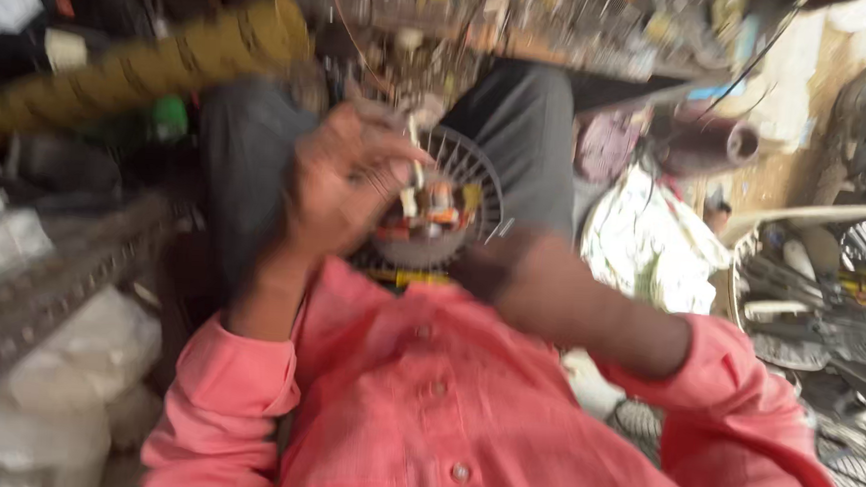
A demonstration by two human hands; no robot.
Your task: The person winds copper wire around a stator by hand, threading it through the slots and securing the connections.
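I'm watching the left hand point(342, 183) pinching a white wire point(415, 157) at the motor's point(434, 219) 11 o'clock, steadying it on the lap; right hand blurred, fingers untellable.

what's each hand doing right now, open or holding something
Left hand: fingers curled at the top of the round grey finned part, pinching something small and pale; grip blurred.
Right hand: under the part's right side, mostly blurred; cannot tell.

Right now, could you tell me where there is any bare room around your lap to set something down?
Hardly any. The left hand and the grey round motor part fill the lap. White sacks crowd one side, fan grilles the other. The only bare patch seems to be sandy floor beyond the maroon roll.
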